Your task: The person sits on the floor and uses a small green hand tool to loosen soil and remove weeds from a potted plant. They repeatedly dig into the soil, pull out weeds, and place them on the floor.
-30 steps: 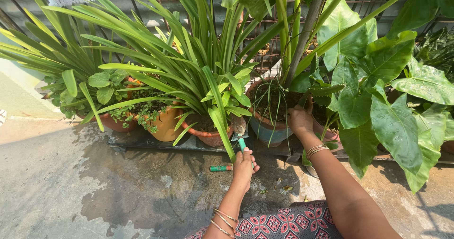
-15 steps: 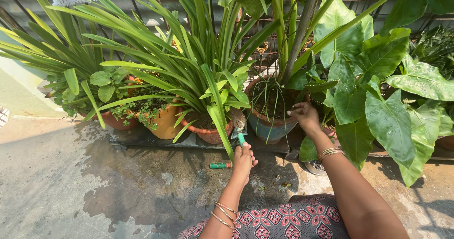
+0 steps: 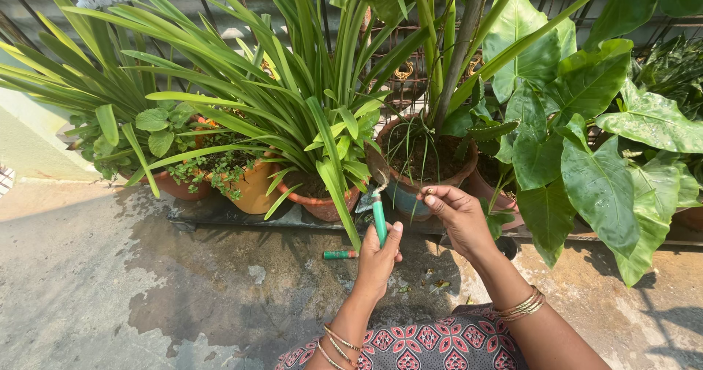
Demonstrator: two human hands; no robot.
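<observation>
- Left hand (image 3: 378, 256) closed around the green handle of a small garden trowel (image 3: 378, 207), thumb up along the handle.
- Trowel held upright, its soiled blade raised to the rim of the blue-and-terracotta pot (image 3: 410, 188), just beside it; contact with the rim impossible to tell.
- Right hand (image 3: 455, 212) loosely curled to the right of the trowel, fingertips pinched together on something small and dark, too small to identify; held just in front of the same pot.
- Gold bangles (image 3: 521, 305) on the right wrist, thinner ones on the left.
- Second green-handled tool (image 3: 341, 254) lying flat on the wet concrete floor (image 3: 146, 289), just left of the left hand.
- Low terracotta pot (image 3: 322, 205) with long strap leaves left of the trowel; yellow pot (image 3: 255, 191) further left.
- Broad-leaved plant (image 3: 586, 143) filling the right side.
- Patterned red-and-black fabric (image 3: 432, 344) at the bottom edge.
</observation>
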